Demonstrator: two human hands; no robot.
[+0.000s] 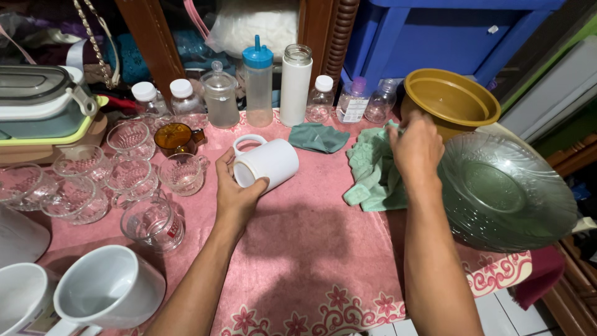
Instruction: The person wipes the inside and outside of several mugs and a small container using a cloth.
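Head view: the left hand (pixel 235 190) wraps its fingers around a white mug (pixel 266 163), which lies tilted on its side just above the pink tablecloth (pixel 323 249), its mouth turned toward the wrist and its handle pointing up and away. The thumb presses along the near rim, so the grip is closed and firm. The right hand (pixel 415 148) is curled, fingers bunched down into a crumpled pale green cloth (pixel 373 174) that lies between the mug and a large clear glass bowl (pixel 504 193); it appears pinched onto the fabric, though the fingertips themselves are hidden behind the knuckles. A yellow-brown plastic basin (pixel 449 96) stands just behind that hand.

To do this step well, I judge the cloth should be gathered into a full handful before it lifts, so no loose corner drags against the glass bowl beside it. The mug is best kept steady in the palm, mouth held open toward the cloth, well clear of the cluster of glass cups (pixel 130 177) at the left
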